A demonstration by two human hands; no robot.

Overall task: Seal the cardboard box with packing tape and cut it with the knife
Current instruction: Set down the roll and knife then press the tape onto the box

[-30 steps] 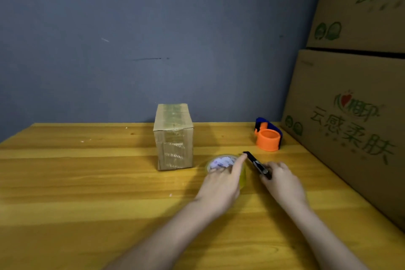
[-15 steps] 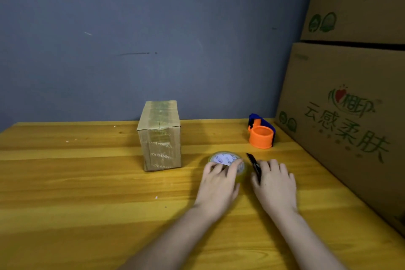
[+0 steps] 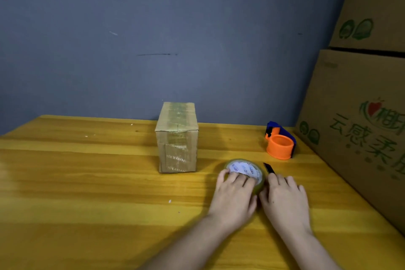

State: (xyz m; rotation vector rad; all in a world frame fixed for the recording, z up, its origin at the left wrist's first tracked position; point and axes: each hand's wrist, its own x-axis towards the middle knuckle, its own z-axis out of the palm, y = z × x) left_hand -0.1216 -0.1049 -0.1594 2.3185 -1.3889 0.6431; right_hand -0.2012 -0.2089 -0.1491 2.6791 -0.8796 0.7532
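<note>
A small cardboard box (image 3: 177,138) stands upright on the wooden table (image 3: 87,182), with clear tape over its top and front. The packing tape roll (image 3: 245,169) lies flat to the box's right. My left hand (image 3: 233,197) rests on the roll's near side, fingers laid over its top. Beside it my right hand (image 3: 285,201) lies flat on the table over the black knife (image 3: 268,168). Only the knife's far tip shows past my fingers.
An orange and blue tape dispenser (image 3: 280,144) sits at the back right of the table. Large printed cartons (image 3: 361,127) are stacked along the right edge. A grey wall stands behind the table.
My right hand has lowered the knife to the table and flattened over it. My left hand's fingers have spread onto the top of the roll. The camera has shifted slightly.
</note>
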